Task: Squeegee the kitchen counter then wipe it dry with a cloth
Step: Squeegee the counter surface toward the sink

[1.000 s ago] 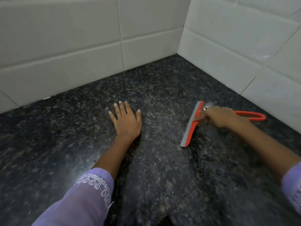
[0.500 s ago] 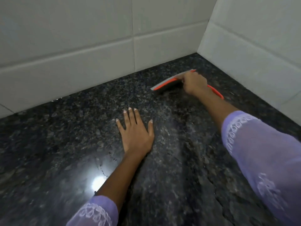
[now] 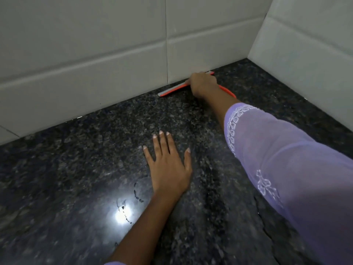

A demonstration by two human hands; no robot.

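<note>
Left hand point(image 3: 170, 167) lies flat, fingers spread, mid-counter; right hand point(image 3: 203, 84) reaches out, fist closed, at the counter's back edge

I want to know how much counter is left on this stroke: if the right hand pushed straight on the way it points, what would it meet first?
Almost at once, the tiled back wall. The right hand holds the squeegee with its blade seemingly against the wall's foot; exact contact is unclear.
</note>
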